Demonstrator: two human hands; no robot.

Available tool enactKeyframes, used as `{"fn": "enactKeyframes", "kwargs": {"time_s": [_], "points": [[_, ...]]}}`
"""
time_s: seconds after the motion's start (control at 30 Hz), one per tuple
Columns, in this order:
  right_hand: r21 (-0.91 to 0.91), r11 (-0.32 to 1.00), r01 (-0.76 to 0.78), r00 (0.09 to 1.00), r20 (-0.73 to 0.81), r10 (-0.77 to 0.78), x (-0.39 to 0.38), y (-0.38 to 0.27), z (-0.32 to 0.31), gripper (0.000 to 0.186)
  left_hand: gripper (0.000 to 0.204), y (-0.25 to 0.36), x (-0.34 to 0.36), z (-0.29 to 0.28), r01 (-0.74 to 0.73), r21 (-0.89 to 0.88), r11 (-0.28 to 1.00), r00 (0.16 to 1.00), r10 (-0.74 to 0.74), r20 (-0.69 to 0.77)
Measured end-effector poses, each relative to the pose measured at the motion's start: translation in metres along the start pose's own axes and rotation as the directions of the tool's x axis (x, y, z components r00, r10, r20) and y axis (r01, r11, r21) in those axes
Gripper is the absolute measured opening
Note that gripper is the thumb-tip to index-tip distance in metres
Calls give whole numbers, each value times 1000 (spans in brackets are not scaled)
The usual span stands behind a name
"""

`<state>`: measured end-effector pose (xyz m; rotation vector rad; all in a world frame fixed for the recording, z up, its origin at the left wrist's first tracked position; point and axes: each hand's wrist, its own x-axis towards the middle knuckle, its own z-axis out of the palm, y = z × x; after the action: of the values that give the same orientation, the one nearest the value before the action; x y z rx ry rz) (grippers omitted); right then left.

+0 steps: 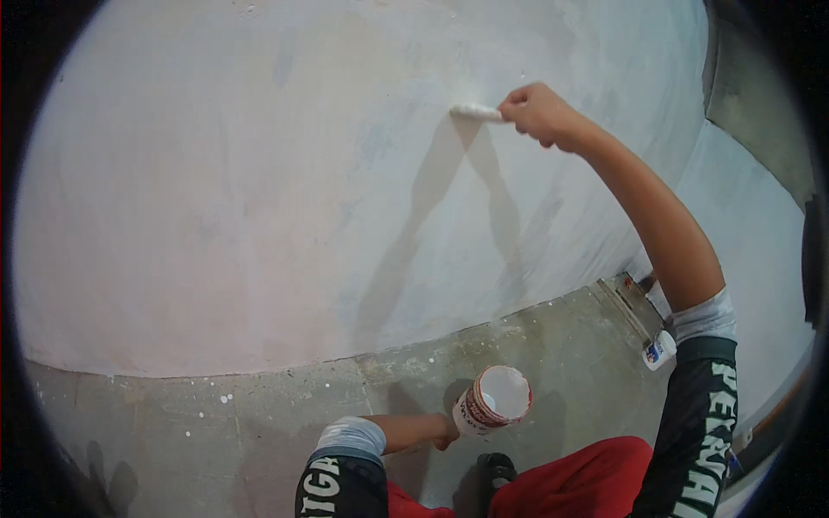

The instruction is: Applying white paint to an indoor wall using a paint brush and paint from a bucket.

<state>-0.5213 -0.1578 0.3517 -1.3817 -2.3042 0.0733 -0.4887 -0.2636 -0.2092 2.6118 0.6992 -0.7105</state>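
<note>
In my right hand [540, 116], fingers closed round the handle, is a paintbrush [475, 112] coated in white. Its tip meets the pale, patchy wall [259, 173], where my arm's shadows fall below it. Low down, my left hand [445, 432] grips the side of a paint bucket [490, 401], with most of its fingers hidden. The bucket is white with a red printed band. Its open mouth is tilted so that some white paint shows inside.
A small white tub [660, 350] stands on the floor at the right, near the wall corner. The grey stone floor [173, 423] carries white paint spots. My shoe [496, 470] is just below the bucket. A dark object [812, 263] hangs at the far right.
</note>
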Motion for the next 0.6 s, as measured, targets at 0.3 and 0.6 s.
{"fn": "enactKeyframes", "kwargs": {"time_s": [0.3,0.6], "points": [[139,937,321,828,-521,-207,67,-30,-91,24,27,-17,-41,-16,123,-38,992,990,-125,-58],[192,944,270,899,-401,-176,-35,10,-47,23,15,-51,-56,18,169,-134,976,985,-170,8]]}}
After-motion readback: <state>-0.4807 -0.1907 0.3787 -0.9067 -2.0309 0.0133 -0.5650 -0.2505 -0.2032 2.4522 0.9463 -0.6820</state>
